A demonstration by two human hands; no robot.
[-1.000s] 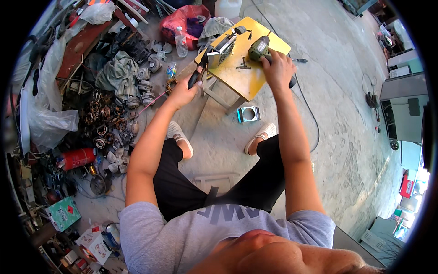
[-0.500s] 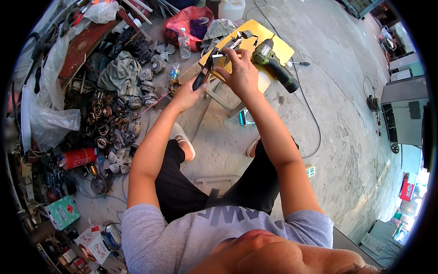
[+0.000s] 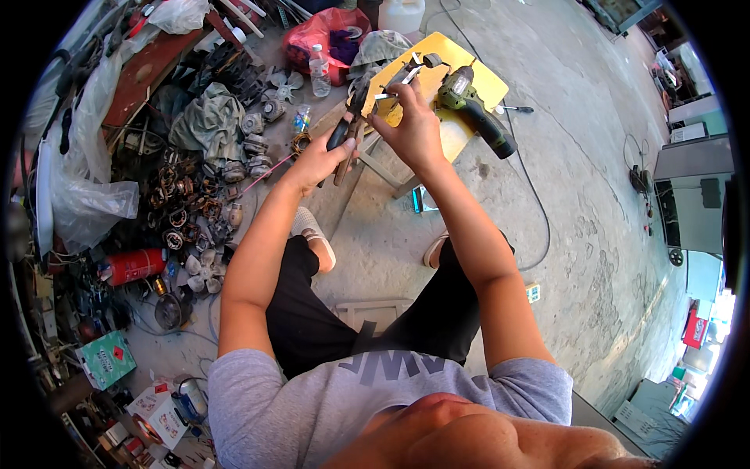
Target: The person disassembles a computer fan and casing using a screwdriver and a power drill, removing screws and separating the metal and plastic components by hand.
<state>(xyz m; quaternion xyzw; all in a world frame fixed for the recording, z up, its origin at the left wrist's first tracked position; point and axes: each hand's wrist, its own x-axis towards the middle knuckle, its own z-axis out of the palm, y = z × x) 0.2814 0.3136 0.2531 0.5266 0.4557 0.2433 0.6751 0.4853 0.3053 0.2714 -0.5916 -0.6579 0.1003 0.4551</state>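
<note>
My left hand [image 3: 307,166] is closed round the pliers [image 3: 341,139], which have one dark handle and one brownish handle. Their handles are spread and the dark head points away from me, over the near left corner of a yellow board [image 3: 478,74]. Close to that head, the curled thumb and index finger of my right hand [image 3: 414,133] meet a small, pale, shiny piece too small to make out. A green and black cordless drill [image 3: 473,109] lies on the board, right of my right hand. Beyond my fingers is a black and silver part [image 3: 418,64].
A water bottle [image 3: 319,72] and a red plastic bag [image 3: 301,39] stand left of the board. Motor parts, fan blades and cloth [image 3: 207,121] pile up along the left. A cable [image 3: 539,187] curves over the concrete floor, with a screwdriver [image 3: 519,109] near it.
The pliers have turned, so both their handles now show, spread apart. My right hand has stayed close to the tool's head, with slight finger movement.
</note>
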